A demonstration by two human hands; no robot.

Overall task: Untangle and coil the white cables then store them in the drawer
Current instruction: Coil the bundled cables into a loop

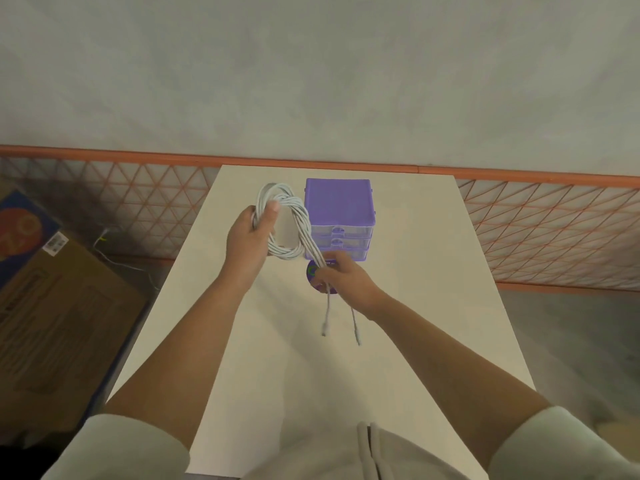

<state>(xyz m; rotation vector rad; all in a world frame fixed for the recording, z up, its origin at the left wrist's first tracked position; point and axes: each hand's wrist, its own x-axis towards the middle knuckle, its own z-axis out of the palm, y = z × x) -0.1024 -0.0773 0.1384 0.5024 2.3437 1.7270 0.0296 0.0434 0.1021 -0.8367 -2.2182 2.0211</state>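
Cardboard box point(59, 292) on floor; purple disc point(313, 277) on table point(398, 306).

one bundle of white cables point(289, 223), with two loose plug ends point(341, 329) hanging from it. one purple drawer unit point(338, 206) showing three clear drawers point(341, 242) (stacked one above another). one purple round disc point(317, 277), partly hidden. one white table point(415, 306). two hands: left hand point(251, 237), right hand point(341, 275). one cardboard box point(59, 306) on the floor.
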